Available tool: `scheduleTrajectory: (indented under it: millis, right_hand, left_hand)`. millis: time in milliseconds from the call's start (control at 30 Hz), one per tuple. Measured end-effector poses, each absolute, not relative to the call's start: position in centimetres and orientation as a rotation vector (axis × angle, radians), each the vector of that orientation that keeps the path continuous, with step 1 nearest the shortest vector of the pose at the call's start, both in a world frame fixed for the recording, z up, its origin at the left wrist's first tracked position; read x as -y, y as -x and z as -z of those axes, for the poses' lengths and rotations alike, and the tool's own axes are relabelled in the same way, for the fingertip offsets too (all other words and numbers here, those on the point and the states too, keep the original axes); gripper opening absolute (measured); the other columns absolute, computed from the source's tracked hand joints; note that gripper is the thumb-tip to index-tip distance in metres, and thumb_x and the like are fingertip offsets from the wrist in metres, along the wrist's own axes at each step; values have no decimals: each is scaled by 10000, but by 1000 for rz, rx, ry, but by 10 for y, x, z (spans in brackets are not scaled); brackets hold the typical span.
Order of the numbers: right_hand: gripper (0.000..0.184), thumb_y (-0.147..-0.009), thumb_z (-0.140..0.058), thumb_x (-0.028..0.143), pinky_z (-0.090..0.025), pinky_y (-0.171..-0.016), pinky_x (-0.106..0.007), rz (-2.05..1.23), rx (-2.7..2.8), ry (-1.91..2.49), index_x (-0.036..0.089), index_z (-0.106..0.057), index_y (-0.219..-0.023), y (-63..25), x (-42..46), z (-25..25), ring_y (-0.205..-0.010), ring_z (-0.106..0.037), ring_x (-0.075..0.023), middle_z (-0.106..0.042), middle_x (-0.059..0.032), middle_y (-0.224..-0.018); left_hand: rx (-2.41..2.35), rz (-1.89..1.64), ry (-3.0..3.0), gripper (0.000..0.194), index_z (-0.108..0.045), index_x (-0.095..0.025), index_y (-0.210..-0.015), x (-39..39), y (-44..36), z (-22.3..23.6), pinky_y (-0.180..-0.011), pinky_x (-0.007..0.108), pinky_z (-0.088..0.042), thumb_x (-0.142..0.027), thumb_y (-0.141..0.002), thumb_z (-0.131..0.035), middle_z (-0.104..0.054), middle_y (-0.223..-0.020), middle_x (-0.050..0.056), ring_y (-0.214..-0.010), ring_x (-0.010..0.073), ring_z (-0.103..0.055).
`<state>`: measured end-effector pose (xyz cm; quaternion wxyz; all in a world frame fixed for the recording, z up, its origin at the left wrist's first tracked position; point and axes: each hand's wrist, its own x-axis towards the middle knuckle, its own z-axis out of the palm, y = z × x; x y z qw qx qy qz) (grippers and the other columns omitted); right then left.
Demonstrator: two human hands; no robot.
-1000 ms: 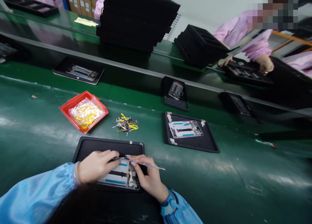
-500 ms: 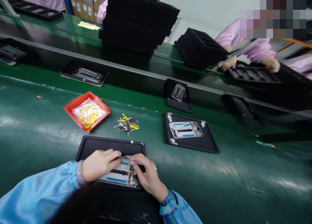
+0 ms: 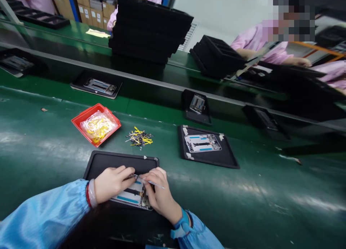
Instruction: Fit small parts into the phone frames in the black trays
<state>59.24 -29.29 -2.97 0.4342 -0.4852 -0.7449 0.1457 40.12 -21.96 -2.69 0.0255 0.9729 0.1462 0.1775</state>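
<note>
A phone frame [image 3: 129,196] with blue strips and a dark flex cable lies in a black tray [image 3: 113,161] in front of me. My left hand [image 3: 115,182] reaches over its left part, fingers pinched together at the upper edge. What those fingertips grip is too small to make out. My right hand [image 3: 159,193] holds slim metal tweezers [image 3: 155,184], their tips close to my left fingertips at the frame's upper edge. Beyond the tray lies a pile of small flex parts with yellow tabs [image 3: 140,137].
A red bin [image 3: 81,125] with bagged yellow-tabbed parts stands at the left. Another phone frame [image 3: 202,143] rests on a black tray [image 3: 221,157] to the right. Several trayed frames line the belt behind. Stacked black trays [image 3: 151,32] and co-workers in pink are across the line.
My hands stay at the frame's upper edge; the tweezers and right hand have shifted slightly left. The view has moved a little. A co-worker at the right has moved their arms from a tray.
</note>
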Motion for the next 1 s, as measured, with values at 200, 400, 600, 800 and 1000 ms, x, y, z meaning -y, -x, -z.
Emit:
scheduleTrajectory:
  millis: [200,400,600,800,1000]
  right_hand:
    - [91,-930,-450,161,-495,-751,-386,-461,1380,1348,236,-485,-969,-592,293,45,-825,-640,-210,-666,-48,-855]
    - [102,-949,-483,300,-530,-772,-336,-482,1125,1364,221,-455,-1008,-597,281,55,-854,-674,-189,-685,-57,-886]
    - [136,-945,-463,310,-517,-787,-396,-108,1287,1503,200,-512,-1009,-615,283,41,-899,-647,-239,-668,-102,-926]
    - [197,-909,-352,138,-514,-660,-314,58,1386,1657,225,-528,-912,-620,319,22,-776,-615,-216,-581,-78,-852]
    - [198,-786,-375,82,-487,-519,-224,-233,1559,1760,253,-466,-743,-629,348,37,-533,-573,-166,-533,18,-644]
  left_hand:
    - [-690,-498,-2617,174,-562,-148,-1000,212,-402,27,-680,242,-554,-174,-921,-410,-550,-1131,104,-832,149,-626]
    - [-608,-585,-2644,211,-625,-157,-849,213,-413,34,-732,240,-538,-45,-822,-448,-585,-1035,75,-790,141,-604]
    - [-626,-718,-2972,394,-588,-117,-938,223,-410,37,-687,272,-545,62,-721,-311,-617,-1055,132,-730,169,-629]
    - [-653,-718,-2889,417,-558,-165,-927,220,-407,40,-727,238,-542,57,-682,-304,-616,-1079,90,-779,148,-642]
    - [-639,-677,-2829,413,-503,-177,-942,217,-413,45,-792,242,-527,59,-642,-345,-598,-1096,81,-866,151,-633]
